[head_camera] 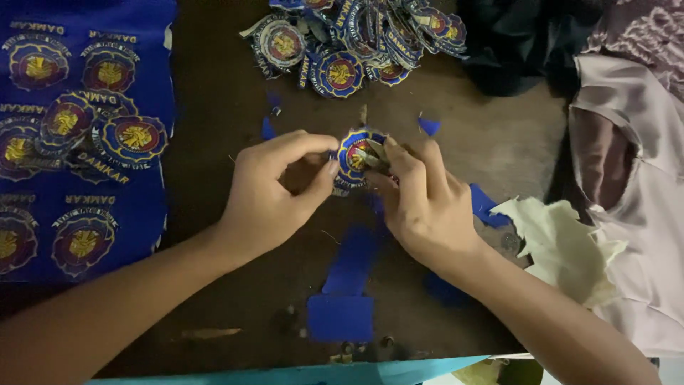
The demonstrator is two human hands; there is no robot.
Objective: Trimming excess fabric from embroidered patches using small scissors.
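Fingers [324,171] of left hand [274,192] and right hand [420,203] pinching one round embroidered patch [354,153] above the counter [228,107]; patch pile [356,39] far, blue scraps [342,314] near, uncut patch sheet [78,135] left.

Dim dark-brown worktop [221,107].
Blue cloth [153,207] lies left, pale pink fabric [641,214] right, black cloth [513,50] far right.

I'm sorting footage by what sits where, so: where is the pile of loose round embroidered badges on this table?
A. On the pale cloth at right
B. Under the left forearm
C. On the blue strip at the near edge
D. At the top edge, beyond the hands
D: the pile of round badges lies at the top of the brown table, beyond both hands.
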